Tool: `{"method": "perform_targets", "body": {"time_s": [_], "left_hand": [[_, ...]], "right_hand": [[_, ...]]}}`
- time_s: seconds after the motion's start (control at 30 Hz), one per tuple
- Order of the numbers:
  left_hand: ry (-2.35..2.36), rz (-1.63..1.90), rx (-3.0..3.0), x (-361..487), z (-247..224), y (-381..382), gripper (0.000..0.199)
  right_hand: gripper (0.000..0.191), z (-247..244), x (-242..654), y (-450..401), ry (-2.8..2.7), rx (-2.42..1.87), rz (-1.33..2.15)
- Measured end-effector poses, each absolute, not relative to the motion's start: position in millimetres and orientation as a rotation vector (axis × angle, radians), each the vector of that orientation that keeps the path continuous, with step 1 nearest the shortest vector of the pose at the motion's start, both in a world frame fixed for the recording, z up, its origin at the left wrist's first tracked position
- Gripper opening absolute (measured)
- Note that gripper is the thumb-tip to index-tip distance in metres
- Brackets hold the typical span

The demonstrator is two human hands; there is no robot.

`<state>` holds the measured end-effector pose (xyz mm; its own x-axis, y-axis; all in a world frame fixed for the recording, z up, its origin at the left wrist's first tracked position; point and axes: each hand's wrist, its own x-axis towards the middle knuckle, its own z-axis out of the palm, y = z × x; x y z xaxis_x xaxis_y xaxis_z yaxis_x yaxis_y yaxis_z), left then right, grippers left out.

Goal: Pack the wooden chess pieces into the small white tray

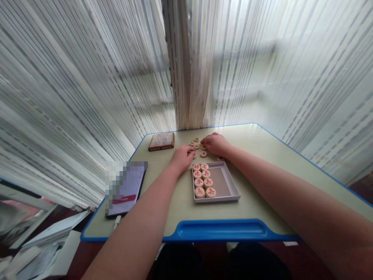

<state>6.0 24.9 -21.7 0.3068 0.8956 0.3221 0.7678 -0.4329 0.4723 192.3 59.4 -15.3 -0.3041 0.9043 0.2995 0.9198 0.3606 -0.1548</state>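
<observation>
Several round wooden pieces with red characters stand in two columns at the left side of a shallow white box (236,193). Beyond the box, loose wooden pieces (203,154) lie scattered on the pale table (157,182). My left hand (182,157) is at the near left of these loose pieces, its fingers closed together on a piece partly hidden by the fingertips. My right hand (215,143) reaches over the right side of the group, fingers bent down at another piece (203,147); whether it grips that piece is unclear. One more piece (220,158) lies under my right wrist.
A patterned brown box (161,141) lies at the back left. A tablet (126,190) with a white cable is at the left edge. A blue tray groove (221,230) runs along the front edge. Striped curtains (247,70) hang behind the table.
</observation>
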Motion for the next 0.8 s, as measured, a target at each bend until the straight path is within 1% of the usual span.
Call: {"method": "perform_targets", "body": {"time_s": [0.23,0.37,0.47,0.53,0.67,0.8], "left_hand": [[1.506,0.798,2.336,6,-22,23,0.020],[1.493,0.769,2.372,5,-18,21,0.020],[1.490,0.753,2.414,4,-17,21,0.022],[1.486,0.753,2.429,4,-17,21,0.024],[1.473,0.751,2.435,5,-19,21,0.025],[1.462,0.726,2.463,7,-18,19,0.027]], "right_hand": [[0.026,-13,192,52,-2.164,-1.718,0.001],[0.027,-12,189,49,-2.123,-1.746,0.042],[0.028,-12,188,46,-2.049,-1.715,0.099],[0.026,-11,188,44,-1.997,-1.646,0.145],[0.020,-5,188,40,-1.860,-1.476,0.328],[0.020,8,184,30,-1.676,-1.330,0.674]]}}
